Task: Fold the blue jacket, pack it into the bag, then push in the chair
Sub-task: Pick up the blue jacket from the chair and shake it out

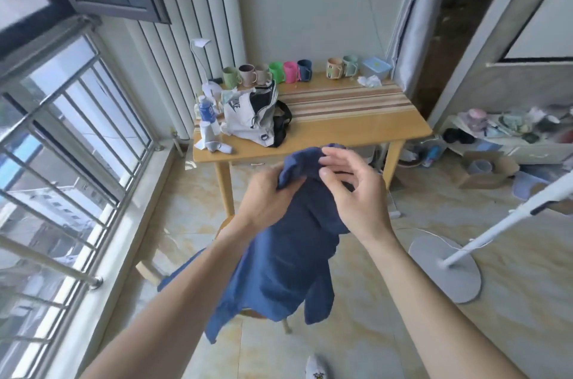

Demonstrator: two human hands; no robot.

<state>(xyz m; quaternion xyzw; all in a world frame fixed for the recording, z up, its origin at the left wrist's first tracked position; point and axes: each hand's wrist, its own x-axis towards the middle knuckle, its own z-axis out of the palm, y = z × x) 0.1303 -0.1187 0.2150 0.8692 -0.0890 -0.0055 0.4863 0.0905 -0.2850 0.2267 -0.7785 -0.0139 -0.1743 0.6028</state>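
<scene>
The blue jacket (pixel 288 254) is held above the chair (pixel 148 272), gripped by the curled fingers of the left hand (pixel 263 202) and pinched by the right hand (pixel 353 192) between thumb and forefinger.

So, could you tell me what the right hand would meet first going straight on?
The right hand would first meet the blue jacket, bunched just ahead of its fingers; they may already touch.

The jacket (pixel 285 254) hides most of the chair (pixel 148 272); shoe (pixel 314 367) cut by bottom edge.
</scene>
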